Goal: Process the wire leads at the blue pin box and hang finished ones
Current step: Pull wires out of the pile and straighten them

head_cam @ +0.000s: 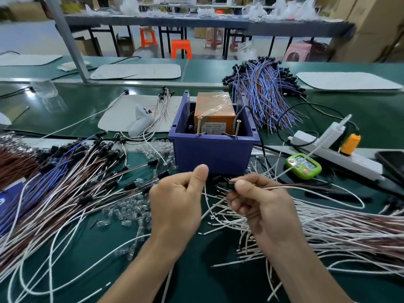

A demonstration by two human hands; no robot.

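The blue pin box stands at the middle of the green bench, an orange unit inside it and two upright screws at its front rim. Just in front of it, my right hand pinches a wire lead at its black end; the brown and white wires trail off to the right. My left hand is curled with the thumb up and pinches a thin white wire that hangs down between the hands.
Leads with black ends lie piled at the left, loose white and brown leads at the right. A blue and brown bundle lies behind the box. Clear small parts, a green timer, a power strip and a phone lie nearby.
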